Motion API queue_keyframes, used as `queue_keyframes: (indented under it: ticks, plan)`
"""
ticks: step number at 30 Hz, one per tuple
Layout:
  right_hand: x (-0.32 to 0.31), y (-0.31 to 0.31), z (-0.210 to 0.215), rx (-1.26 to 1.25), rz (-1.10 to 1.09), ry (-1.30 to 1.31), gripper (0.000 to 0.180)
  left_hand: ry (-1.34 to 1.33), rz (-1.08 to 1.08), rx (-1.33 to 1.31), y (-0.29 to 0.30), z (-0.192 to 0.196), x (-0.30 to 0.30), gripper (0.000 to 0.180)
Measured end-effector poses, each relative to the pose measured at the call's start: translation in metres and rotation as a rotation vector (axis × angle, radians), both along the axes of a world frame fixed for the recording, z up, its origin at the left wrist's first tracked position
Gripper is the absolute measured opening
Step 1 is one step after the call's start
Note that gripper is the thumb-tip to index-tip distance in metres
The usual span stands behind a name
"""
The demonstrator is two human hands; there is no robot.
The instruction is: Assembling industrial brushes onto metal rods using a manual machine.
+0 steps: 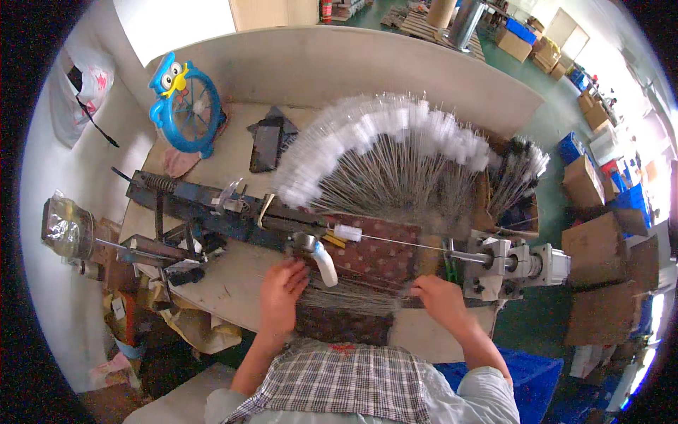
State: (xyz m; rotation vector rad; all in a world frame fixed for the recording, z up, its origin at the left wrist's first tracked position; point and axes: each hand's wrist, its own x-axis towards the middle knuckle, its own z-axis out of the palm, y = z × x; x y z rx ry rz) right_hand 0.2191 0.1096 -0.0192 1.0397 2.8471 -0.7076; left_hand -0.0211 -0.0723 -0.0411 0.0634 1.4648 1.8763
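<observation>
A small white brush head sits at the machine's middle, its thin metal stem running right to the motor-driven chuck. Just below it, a lever with a white handle points toward me. My left hand is beside that lever, fingers loosely bent and slightly apart, a little blurred; no held thing shows. A bundle of thin metal wires lies on the dark patterned cloth between my hands. At the bundle's right end my right hand has its fingertips pinched on what looks like a wire.
Finished white-tipped brushes fan out behind the machine, beside a carton of dark-tipped brushes. A phone and a blue cartoon fan stand at the back left. The machine's dark rail crosses the table. Cardboard boxes stack at right.
</observation>
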Motion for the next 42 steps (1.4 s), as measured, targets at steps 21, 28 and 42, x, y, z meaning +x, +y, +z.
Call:
queue_keyframes:
  ticks: [21,28,42]
  plan:
    - [0.062,0.006,0.108,0.397,-0.198,0.076,0.013,-0.373,-0.716,0.253,0.011,0.099,0.019,0.029]
    - [0.057,0.039,0.122,0.449,-0.293,0.459,0.016,0.685,-0.849,0.204,0.106,0.088,0.056,0.015]
    - [-0.016,0.065,0.075,0.097,0.058,0.368,0.008,2.014,-0.359,-0.425,0.156,0.022,0.014,0.022]
